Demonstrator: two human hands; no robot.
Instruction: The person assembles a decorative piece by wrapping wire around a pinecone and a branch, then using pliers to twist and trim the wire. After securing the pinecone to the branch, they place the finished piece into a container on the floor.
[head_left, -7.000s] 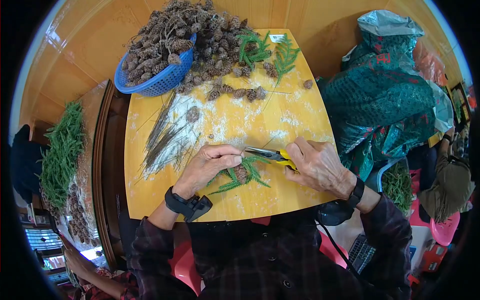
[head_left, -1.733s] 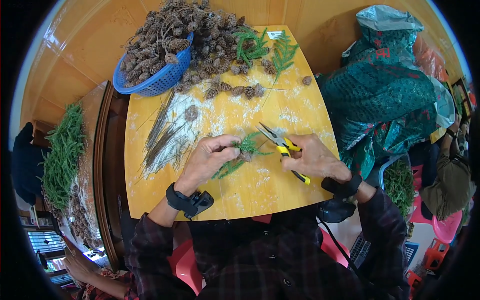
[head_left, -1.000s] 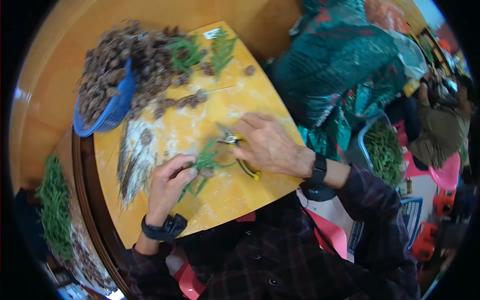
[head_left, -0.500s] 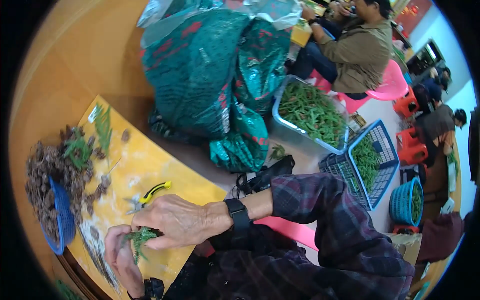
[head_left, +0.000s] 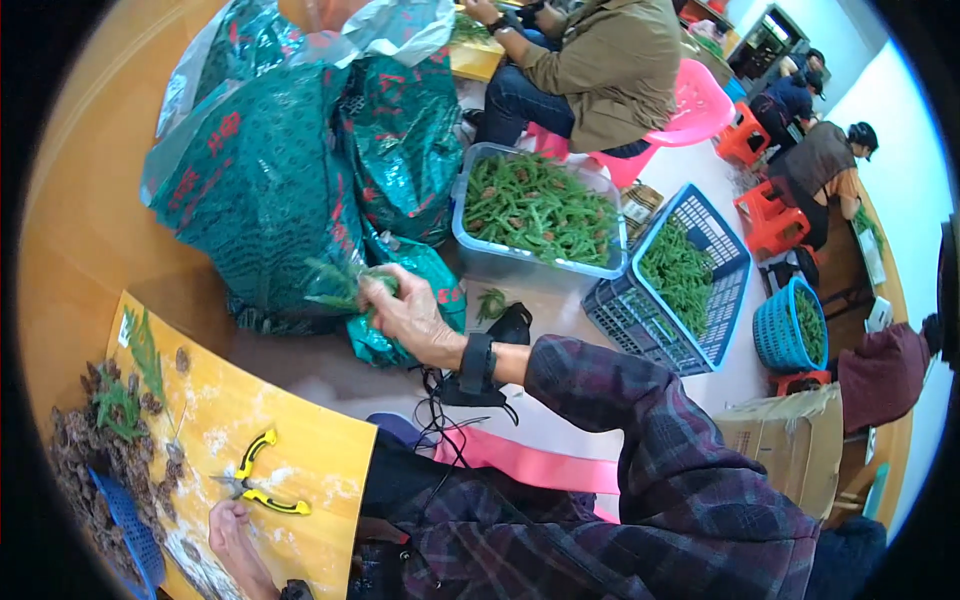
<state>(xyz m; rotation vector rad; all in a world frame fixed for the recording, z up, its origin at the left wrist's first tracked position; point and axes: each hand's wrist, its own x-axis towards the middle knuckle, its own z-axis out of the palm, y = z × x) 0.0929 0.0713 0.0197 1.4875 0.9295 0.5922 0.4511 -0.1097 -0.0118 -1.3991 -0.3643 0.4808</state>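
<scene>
My right hand (head_left: 415, 318) is raised off the table, its fingers closed round a feathery green sprig (head_left: 335, 285) in front of the big green bag. The sprig is a little blurred. At the table's lower edge my left hand (head_left: 238, 545) rests with loosely curled fingers and nothing visible in them. Just beside it lie yellow-and-black pliers (head_left: 262, 485), their handles spread, on the yellow board (head_left: 315, 440). A heap of brown pine cones (head_left: 85, 470) spreads over the board's left side, round a blue basket (head_left: 130, 525). Two more green sprigs (head_left: 145, 355) lie by the cones.
Green plastic bags (head_left: 265, 170) stand beyond the table. To their right are a clear tub (head_left: 540, 262) of green sprigs, a blue crate (head_left: 650, 330) and a round blue basket (head_left: 775, 330). A co-worker in a brown shirt (head_left: 620, 70) sits on a pink chair (head_left: 700, 105). Others work farther off.
My right hand has moved from the board up and away with the green sprig, parting from my left hand. The pliers now show in full. The whole view has shifted.
</scene>
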